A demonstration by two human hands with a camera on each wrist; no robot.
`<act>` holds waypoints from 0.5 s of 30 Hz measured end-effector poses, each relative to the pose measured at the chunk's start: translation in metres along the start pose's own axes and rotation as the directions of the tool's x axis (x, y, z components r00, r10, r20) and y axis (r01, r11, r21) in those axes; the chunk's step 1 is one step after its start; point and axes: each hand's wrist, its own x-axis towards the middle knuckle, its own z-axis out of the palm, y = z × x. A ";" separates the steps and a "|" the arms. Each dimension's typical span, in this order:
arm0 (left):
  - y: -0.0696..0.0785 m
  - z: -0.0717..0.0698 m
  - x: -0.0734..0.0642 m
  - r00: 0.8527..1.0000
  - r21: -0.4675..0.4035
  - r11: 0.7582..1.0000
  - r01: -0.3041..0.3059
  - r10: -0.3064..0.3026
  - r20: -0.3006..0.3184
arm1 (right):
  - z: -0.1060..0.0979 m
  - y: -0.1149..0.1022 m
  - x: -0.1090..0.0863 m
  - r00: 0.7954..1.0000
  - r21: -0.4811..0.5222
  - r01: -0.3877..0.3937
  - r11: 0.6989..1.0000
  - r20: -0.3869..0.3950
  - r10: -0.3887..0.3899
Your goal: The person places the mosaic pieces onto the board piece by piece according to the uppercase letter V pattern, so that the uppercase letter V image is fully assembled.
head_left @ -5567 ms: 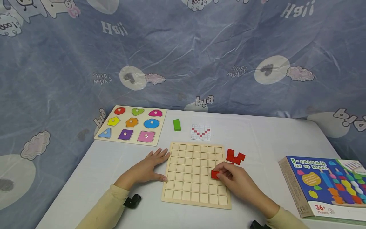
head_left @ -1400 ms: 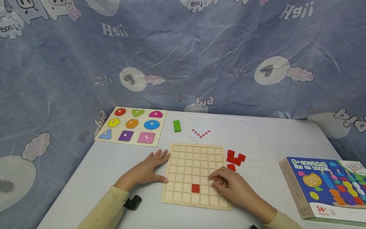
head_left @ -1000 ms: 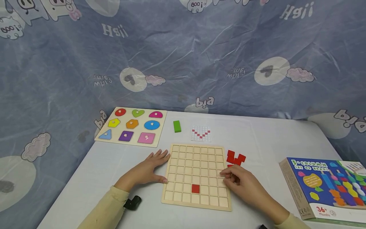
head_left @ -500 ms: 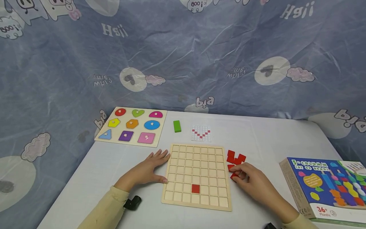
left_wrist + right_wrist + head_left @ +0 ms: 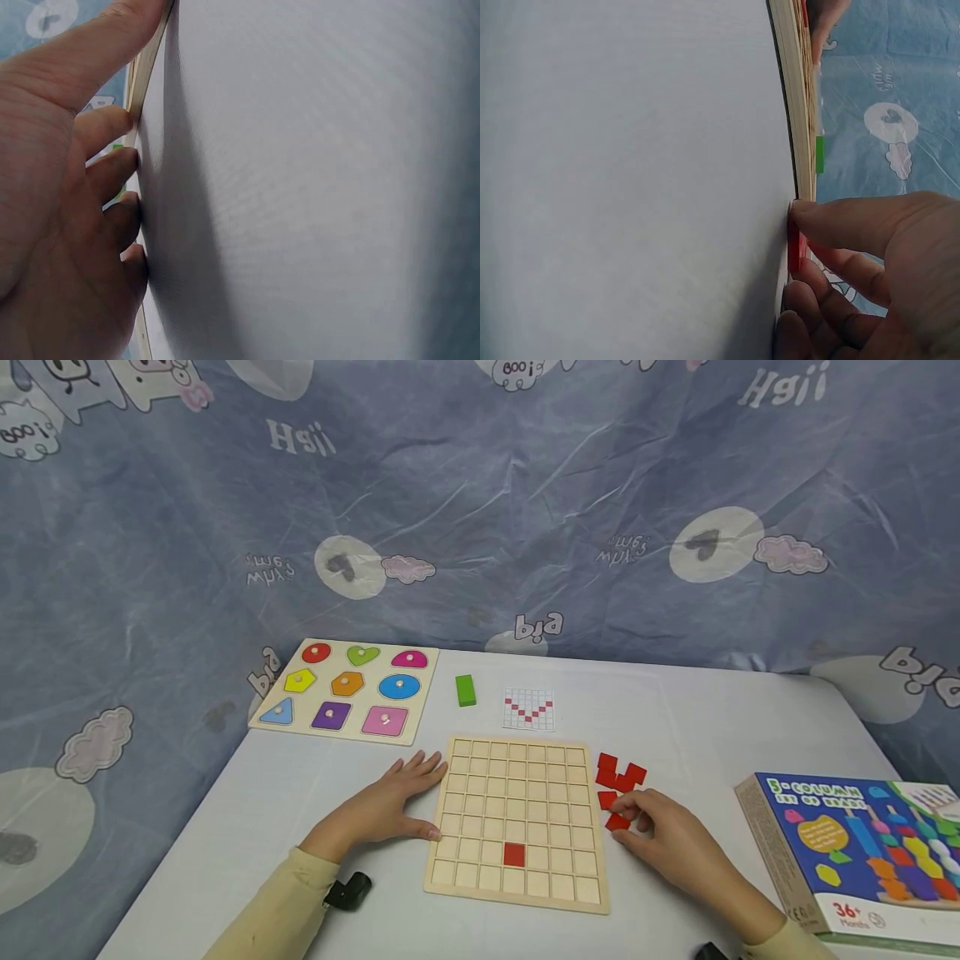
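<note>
A wooden grid board [image 5: 487, 793] lies on the table with one red square tile [image 5: 514, 854] in a cell of its second row from the near edge. My left hand [image 5: 393, 800] rests at the board's left edge, fingers spread and thumb on the rim; in the left wrist view its fingertips [image 5: 129, 217] are by that edge. To the right of the board, my right hand [image 5: 667, 835] pinches a loose red tile [image 5: 617, 822] on the table. The right wrist view has the thumb at one end of this tile [image 5: 794, 240] and fingers at the other.
Several more red tiles [image 5: 607, 777] lie beyond the right hand. Behind the board are a pattern card [image 5: 528, 709] with a red V and a green block [image 5: 466, 691]. A shape puzzle [image 5: 345, 689] sits at back left, a toy box [image 5: 862, 852] at right.
Earlier the right hand held a red tile over the board; that tile now sits in a cell. The hand has moved right to the loose tiles and taken the nearest. The left hand stayed put.
</note>
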 end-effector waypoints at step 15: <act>-0.001 0.002 0.001 1.000 0.004 1.000 0.015 -0.015 -0.003 | 0.000 -0.003 -0.002 0.999 -0.021 0.019 1.000 -0.034 -0.019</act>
